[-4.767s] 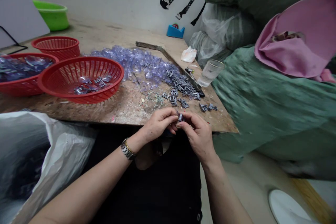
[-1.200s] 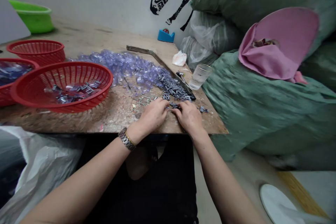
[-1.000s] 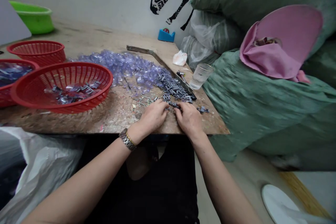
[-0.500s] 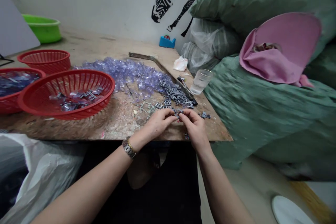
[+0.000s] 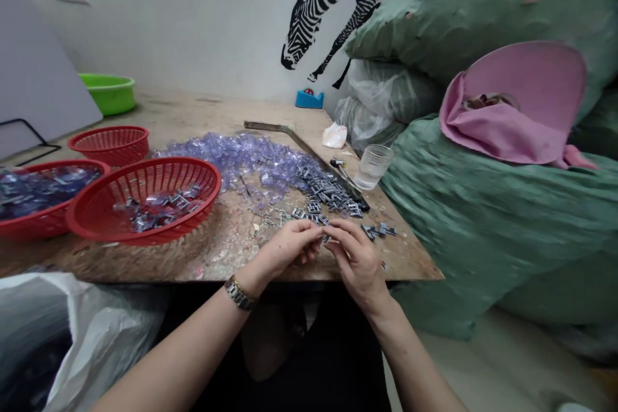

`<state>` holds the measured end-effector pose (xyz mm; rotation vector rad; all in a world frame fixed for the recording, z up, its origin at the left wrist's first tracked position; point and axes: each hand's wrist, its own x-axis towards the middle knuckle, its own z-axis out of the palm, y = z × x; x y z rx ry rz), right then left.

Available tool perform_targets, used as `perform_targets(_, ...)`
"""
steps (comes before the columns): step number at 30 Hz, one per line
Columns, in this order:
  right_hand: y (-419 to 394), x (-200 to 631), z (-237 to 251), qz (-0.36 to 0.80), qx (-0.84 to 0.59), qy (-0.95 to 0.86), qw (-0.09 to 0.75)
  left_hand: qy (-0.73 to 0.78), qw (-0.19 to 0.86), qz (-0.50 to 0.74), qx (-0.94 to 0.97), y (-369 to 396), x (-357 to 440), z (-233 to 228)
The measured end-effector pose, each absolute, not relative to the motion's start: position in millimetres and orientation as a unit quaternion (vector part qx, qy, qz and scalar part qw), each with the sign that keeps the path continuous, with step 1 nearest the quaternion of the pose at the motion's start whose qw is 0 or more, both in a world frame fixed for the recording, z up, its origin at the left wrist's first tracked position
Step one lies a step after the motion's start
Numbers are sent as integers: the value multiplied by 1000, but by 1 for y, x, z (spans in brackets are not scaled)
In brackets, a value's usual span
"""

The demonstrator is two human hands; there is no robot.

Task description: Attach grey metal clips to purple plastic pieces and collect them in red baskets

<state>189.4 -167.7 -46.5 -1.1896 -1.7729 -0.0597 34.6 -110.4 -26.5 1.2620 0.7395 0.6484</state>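
Note:
Close together over the table's front edge, my left hand (image 5: 292, 246) and my right hand (image 5: 358, 261) pinch a small grey plastic part (image 5: 326, 238) between the fingertips. Most of that part is hidden by the fingers. Just beyond lies a heap of dark grey plastic parts (image 5: 328, 190), some of them scattered near my fingers. Behind and to the left spreads a pile of clear, purplish plastic pieces (image 5: 232, 151). Thin small pieces (image 5: 270, 215) lie loose in front of the pile. A few grey parts (image 5: 381, 230) sit right of my right hand.
On the left stand a red basket (image 5: 145, 167) holding some assembled-looking pieces, a fuller red basket (image 5: 96, 167) and a smaller one (image 5: 109, 135). A metal bar (image 5: 309, 145) borders the heap. A glass (image 5: 374, 167) stands near green sacks (image 5: 483, 206) on the right.
The camera view has tipped up, so the table sits lower in the picture. My hands stay together, with the right fingers now reaching over closer to the left fingertips.

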Motion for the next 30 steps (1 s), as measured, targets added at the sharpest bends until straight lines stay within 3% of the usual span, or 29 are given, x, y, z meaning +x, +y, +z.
perform_targets(6, -168, 189, -41, -38, -473, -749, 463, 316, 727, 254, 554, -109, 32, -31)
perform_targets(22, -159, 194, -68, 39, -604, -596, 528, 338, 621, 305, 638, -115, 26, -50)
perform_targets(30, -157, 191, -71, 64, -627, -581, 516, 317, 481, 304, 759, -128, 22, -44)
